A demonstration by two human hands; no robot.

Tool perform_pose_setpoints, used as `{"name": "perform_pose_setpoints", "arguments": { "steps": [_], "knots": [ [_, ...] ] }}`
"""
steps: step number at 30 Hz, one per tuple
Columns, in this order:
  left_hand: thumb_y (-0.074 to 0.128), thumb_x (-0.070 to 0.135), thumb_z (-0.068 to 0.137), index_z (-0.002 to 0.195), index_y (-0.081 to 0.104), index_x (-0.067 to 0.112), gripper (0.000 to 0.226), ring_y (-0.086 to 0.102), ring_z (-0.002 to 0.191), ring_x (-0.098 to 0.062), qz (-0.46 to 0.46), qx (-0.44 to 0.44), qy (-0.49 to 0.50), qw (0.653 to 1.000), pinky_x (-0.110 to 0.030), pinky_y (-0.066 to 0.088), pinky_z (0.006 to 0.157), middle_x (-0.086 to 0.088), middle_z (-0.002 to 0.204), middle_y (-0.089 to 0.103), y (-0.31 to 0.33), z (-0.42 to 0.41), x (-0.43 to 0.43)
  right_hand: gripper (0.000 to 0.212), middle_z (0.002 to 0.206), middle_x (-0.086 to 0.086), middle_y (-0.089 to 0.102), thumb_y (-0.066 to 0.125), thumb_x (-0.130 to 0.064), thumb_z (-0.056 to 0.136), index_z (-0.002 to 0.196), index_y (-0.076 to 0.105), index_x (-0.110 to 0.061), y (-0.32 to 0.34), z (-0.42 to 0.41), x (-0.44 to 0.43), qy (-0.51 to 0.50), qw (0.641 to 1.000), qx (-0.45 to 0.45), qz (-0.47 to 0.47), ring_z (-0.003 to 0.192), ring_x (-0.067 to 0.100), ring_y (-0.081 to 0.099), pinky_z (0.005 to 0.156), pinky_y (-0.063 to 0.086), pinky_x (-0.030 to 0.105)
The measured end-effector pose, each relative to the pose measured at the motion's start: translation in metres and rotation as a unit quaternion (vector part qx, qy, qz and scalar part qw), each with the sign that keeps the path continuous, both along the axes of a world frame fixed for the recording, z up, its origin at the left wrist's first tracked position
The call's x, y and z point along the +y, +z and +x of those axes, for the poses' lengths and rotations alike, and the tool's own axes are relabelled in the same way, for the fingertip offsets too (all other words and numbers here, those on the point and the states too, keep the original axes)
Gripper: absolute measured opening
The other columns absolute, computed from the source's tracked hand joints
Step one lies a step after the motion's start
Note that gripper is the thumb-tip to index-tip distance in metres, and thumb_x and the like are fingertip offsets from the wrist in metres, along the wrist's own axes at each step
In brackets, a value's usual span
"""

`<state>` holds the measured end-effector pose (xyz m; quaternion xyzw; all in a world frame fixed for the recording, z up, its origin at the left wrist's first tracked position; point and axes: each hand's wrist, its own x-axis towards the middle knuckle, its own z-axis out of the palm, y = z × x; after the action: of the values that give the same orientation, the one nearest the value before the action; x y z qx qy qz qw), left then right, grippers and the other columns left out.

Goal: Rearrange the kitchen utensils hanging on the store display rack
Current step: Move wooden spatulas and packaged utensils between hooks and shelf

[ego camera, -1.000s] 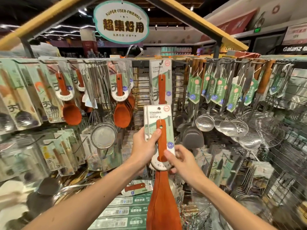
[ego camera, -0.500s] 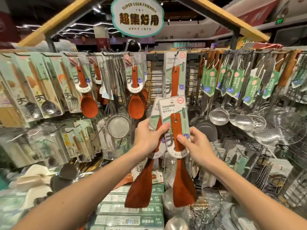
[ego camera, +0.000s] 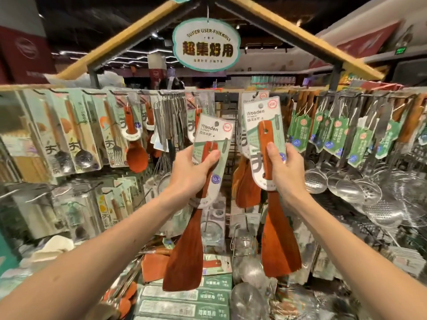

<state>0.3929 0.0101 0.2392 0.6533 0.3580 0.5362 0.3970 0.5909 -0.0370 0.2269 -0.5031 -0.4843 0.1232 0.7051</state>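
Through the head camera we face the metal display rack (ego camera: 300, 90). Just off centre at 9 o'clock, the left hand (ego camera: 189, 174) grips the left spatula (ego camera: 184, 257), flat-bladed reddish-brown wood in a pale green card sleeve. The thumb lies across the handle and the fingers curl behind the card. This spatula tilts, its blade hanging toward 7 o'clock.

At 3 o'clock of centre, the right hand (ego camera: 287, 174) grips the right spatula (ego camera: 278, 245), of the same wood and card, which hangs nearly upright. The thumb presses the handle's front. Its card top overlaps another card on the rail; we cannot tell whether it sits on a hook.

At 12 o'clock hangs an oval white-and-green sign (ego camera: 206, 45). Shiny steel skimmer ladles (ego camera: 351, 183) hang far out at 3 o'clock, and green-and-white boxes (ego camera: 184, 296) are stacked at 6 o'clock.
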Motion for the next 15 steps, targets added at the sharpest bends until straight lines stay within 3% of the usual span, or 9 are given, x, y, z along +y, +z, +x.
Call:
{"name": "perform_pose_setpoints", "arguments": {
  "steps": [3,9,15],
  "knots": [
    [0.071,0.033,0.091,0.091,0.067,0.034,0.004,0.073,0.082,-0.009,0.024,0.01,0.003,1.0,-0.035,0.059,0.078,0.009,0.09,0.076,0.006,0.004,-0.004,0.018,0.097,-0.013,0.067,0.052,-0.032,0.101,0.109,0.06,-0.018,0.012,-0.005,0.013,-0.003,1.0,-0.002,0.011,0.079,-0.01,0.065,0.071,0.052,0.012],
    [0.072,0.033,0.09,0.086,0.066,0.034,0.007,0.071,0.075,0.0,0.043,0.014,0.003,0.999,-0.02,0.053,0.067,0.017,0.081,0.074,0.016,0.007,-0.008,0.01,0.1,-0.006,0.07,0.052,-0.038,0.101,0.1,0.056,-0.029,0.03,-0.005,0.041,-0.006,1.0,0.007,0.011,0.091,0.013,0.071,0.084,0.059,0.039],
    [0.071,0.03,0.091,0.087,0.065,0.034,0.008,0.071,0.075,0.001,0.048,0.001,-0.013,0.999,-0.014,0.052,0.061,0.018,0.079,0.074,0.023,0.009,-0.006,0.013,0.098,-0.012,0.066,0.048,-0.039,0.102,0.105,0.053,-0.027,0.035,-0.008,0.061,-0.029,0.999,0.011,-0.009,0.094,0.01,0.067,0.09,0.056,0.044]
  ]
}}
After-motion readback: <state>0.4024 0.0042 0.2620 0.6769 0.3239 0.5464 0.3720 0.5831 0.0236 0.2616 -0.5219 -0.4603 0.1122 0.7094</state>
